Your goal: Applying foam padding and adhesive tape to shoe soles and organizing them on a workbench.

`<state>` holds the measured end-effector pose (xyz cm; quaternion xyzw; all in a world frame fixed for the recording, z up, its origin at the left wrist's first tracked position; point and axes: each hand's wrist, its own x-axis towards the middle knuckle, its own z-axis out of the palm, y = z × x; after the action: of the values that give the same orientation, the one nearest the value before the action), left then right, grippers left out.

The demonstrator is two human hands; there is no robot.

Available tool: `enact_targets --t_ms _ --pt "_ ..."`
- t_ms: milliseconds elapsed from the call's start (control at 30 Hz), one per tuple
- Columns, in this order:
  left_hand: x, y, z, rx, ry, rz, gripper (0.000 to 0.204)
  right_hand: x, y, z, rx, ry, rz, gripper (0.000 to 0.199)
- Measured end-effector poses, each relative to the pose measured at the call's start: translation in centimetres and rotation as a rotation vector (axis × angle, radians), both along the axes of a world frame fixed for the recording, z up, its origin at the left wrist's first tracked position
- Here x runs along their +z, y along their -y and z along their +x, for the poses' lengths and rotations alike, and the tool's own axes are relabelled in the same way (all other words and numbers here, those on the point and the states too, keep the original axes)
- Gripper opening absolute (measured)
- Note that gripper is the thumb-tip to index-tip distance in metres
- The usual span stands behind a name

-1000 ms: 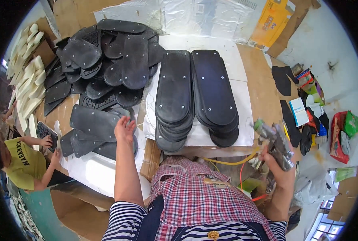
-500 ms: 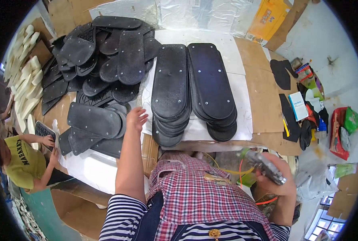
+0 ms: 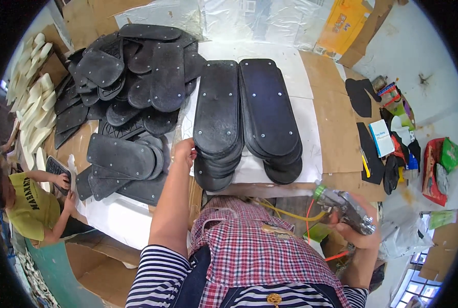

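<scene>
Since the earlier frames the left hand [image 3: 185, 152] has moved rightward from the loose heap of black soles [image 3: 131, 82] to the near end of the left stack of soles [image 3: 217, 110]; its fingers now touch the lower left edge of that stack, curled against it, though whether they actually pinch a sole is hard to tell from this angle. The right hand [image 3: 356, 222] has dropped lower and closer to the body, and stays clamped around a metal spray gun [image 3: 344, 206], whose green-tipped nozzle points up and left toward the table edge.

A second stack of soles [image 3: 270, 110] lies just beside the first, touching it along its length, both on a white sheet [image 3: 311, 154] over a cardboard-covered table [image 3: 337, 133]. Yellow and red hoses [image 3: 285, 211] run from the gun across the checked apron. Pale soles [image 3: 31, 97] line the far left. Another person in a yellow shirt [image 3: 26, 205] sits at lower left holding a black sole. Packets and scraps clutter the right side [image 3: 403, 149].

The left stack lies directly ahead of the left hand, well apart from the gun.
</scene>
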<state>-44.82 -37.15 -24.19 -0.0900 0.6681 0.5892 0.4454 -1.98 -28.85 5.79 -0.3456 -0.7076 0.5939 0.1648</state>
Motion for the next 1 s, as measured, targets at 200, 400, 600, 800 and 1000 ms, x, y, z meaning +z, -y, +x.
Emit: enact_targets --t_ms 200,400,600,800,1000 --pt "-0.3 0.0 0.4 0.117 0.049 0.046 0.018 -0.8 0.0 -3.7 -0.089 -0.118 -0.064 0.065" --pt "4.4 -1.2 2.6 0.293 0.175 0.542 0.013 -2.1 -0.4 -3.1 -0.086 -0.146 -0.075 0.062" --pt "6.7 0.2 0.7 0.082 -0.191 0.652 0.017 -3.8 -1.0 -3.9 -0.001 -0.029 0.015 0.063" --pt "15.4 -0.4 -6.3 0.507 -0.219 0.970 0.023 -4.9 -1.6 -3.3 0.002 -0.029 0.083 0.062" --pt "16.9 0.8 -15.7 0.724 -0.170 0.995 0.070 -3.2 -1.3 -4.4 -0.073 -0.144 0.040 0.061"
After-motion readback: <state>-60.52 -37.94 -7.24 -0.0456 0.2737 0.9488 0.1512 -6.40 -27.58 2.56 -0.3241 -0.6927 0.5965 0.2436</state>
